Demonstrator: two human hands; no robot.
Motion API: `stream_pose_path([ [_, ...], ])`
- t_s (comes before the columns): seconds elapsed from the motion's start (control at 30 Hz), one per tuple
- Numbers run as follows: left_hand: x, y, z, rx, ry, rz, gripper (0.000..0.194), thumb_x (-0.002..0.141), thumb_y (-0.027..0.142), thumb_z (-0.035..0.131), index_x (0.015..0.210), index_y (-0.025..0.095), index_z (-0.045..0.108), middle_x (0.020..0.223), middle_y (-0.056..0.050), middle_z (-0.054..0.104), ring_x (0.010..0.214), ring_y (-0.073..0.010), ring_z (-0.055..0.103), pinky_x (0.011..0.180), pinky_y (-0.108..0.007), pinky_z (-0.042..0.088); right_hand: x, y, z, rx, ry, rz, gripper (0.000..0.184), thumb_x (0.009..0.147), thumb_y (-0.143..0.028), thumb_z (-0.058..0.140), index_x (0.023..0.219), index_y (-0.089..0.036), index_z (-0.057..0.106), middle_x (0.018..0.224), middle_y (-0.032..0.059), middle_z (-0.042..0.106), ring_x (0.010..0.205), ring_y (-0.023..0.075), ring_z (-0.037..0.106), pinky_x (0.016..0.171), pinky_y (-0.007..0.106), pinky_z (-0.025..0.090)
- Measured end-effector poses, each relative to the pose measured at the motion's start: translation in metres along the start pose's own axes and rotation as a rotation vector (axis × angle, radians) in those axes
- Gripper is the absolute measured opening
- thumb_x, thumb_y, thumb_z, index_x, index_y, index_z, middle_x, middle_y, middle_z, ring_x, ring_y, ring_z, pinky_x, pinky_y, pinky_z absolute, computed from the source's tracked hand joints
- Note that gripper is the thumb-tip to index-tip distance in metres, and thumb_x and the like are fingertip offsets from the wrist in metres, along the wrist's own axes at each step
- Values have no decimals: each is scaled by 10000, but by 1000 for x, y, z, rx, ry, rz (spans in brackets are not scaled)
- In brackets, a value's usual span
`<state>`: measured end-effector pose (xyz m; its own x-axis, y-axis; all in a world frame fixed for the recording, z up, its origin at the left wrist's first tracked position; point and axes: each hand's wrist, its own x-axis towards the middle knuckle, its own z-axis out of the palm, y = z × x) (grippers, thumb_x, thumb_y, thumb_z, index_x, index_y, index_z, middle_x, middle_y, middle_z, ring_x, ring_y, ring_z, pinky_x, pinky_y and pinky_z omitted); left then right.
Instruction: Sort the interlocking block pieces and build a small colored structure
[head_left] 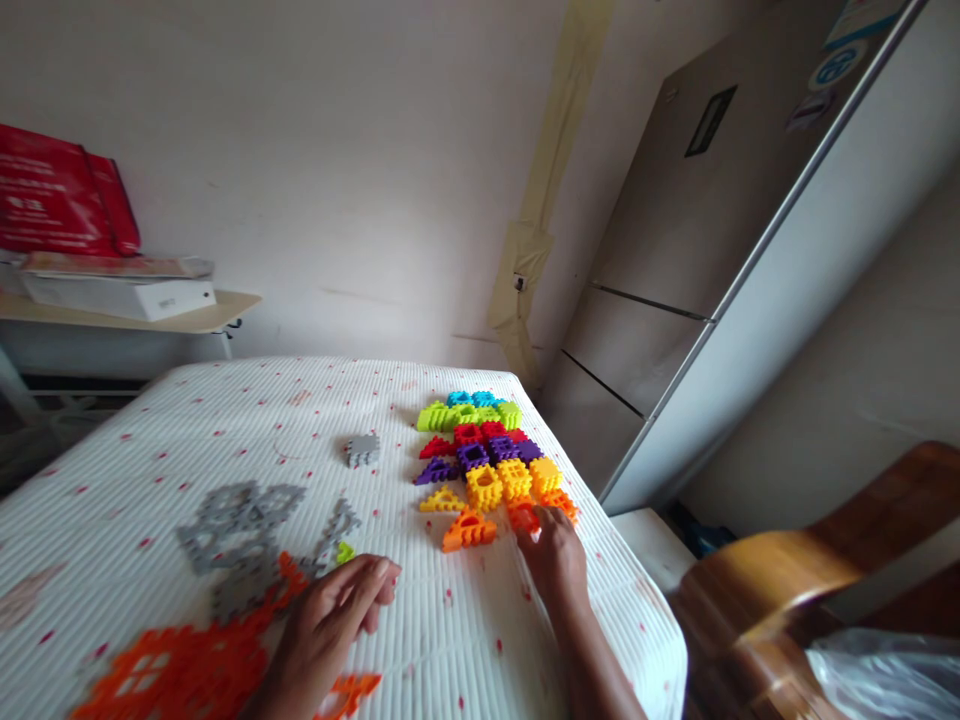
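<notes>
My right hand (556, 560) reaches to the front of the sorted rows, its fingers closed on an orange toy block (523, 516). Beside it lie an orange triangular piece (469, 530) and another orange piece (561, 503). Yellow blocks (484, 487) sit just behind, followed by purple (473, 458), red (466, 434), lime green (436, 416) and blue (472, 398) ones. My left hand (337, 610) rests on the cloth with fingers curled in and nothing visible in them. Near it are loose orange pieces (180, 670), grey pieces (240, 525) and a small lime green piece (345, 553).
A grey block stack (363, 449) stands alone mid-table on the white spotted cover (397, 400). To the right is a fridge (675, 250), with a wooden chair (825, 540) in front. At the left, a side table (187, 318) carries a white box (127, 292) and a red bag (64, 195).
</notes>
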<state>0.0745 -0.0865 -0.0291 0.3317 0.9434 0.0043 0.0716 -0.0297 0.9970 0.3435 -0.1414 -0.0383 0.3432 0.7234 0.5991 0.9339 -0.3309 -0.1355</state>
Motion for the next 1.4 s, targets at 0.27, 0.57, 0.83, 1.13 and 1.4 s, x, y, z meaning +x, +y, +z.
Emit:
stream_pose_path([
  [0.27,2,-8,-1,15,-22,30,435,773,614,491,696,216,647,592,-1,567,495,-116,448,458,-207,393,4,-5,-5,32,-167,105,257,788,-212,590,1006,-119,688,986,130,688,877,249,654,772,305,500],
  [0.57,3,-11,-2,39,-36,33,446,790,609,468,717,207,646,599,3,564,498,-111,452,462,-206,381,2,-2,0,58,-139,87,226,787,-193,582,977,-127,684,987,120,682,859,229,658,750,283,499],
  [0.83,-7,13,-4,-22,73,62,410,800,565,494,745,183,634,587,2,577,526,-121,484,499,-217,402,-4,-10,-15,204,246,-187,197,906,-242,464,866,-163,641,889,71,669,719,144,644,583,214,463],
  [1.13,10,28,-92,448,354,138,246,731,397,550,825,205,672,806,-29,699,781,-198,627,755,-290,488,-10,-8,-15,374,306,-325,100,888,-200,517,860,-173,609,822,52,654,664,116,616,610,210,479],
  [1.4,14,1,-99,1097,104,197,320,722,135,488,913,256,714,1037,-34,673,1004,-196,571,912,-327,411,-11,-8,-16,395,295,-344,96,890,-196,517,872,-167,607,831,56,645,666,116,619,590,203,489],
])
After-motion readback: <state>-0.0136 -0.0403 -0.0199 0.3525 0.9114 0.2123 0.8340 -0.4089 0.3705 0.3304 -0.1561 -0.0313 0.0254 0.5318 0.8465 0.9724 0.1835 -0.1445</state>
